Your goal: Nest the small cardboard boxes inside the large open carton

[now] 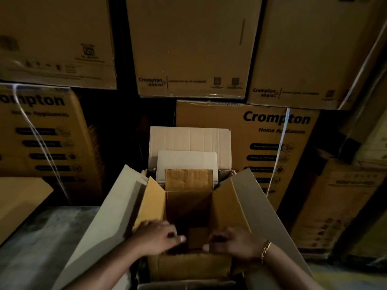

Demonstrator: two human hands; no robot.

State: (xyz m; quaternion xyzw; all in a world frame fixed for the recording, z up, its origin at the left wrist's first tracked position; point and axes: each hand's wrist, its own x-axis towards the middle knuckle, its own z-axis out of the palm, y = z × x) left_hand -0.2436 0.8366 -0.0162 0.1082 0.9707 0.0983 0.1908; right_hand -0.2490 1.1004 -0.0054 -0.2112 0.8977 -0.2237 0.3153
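Both hands are down inside the large open carton of pale brown corrugated cardboard, whose long side flaps splay outward past either wrist. The left hand and the right hand, which wears a gold chain bracelet, face each other with fingers curled, pinching the near edge of a small yellow-brown cardboard box that already sits nested within the carton. Between the thumbs a short flap of that box stands up, and each hand seems clamped on the rim beside it, though the dim light hides the exact contact.

Just beyond the fingers the small box's inside is dark and looks hollow. Farther out, a whitish flat cardboard sheet and the carton's tall ribbed rear flap stand upright.

The nesting looks partly done: one box is in, probably being seated. Whether more wait outside cannot be told. All surfaces are matte, stiff and creased; stacked printed cartons fill the background.
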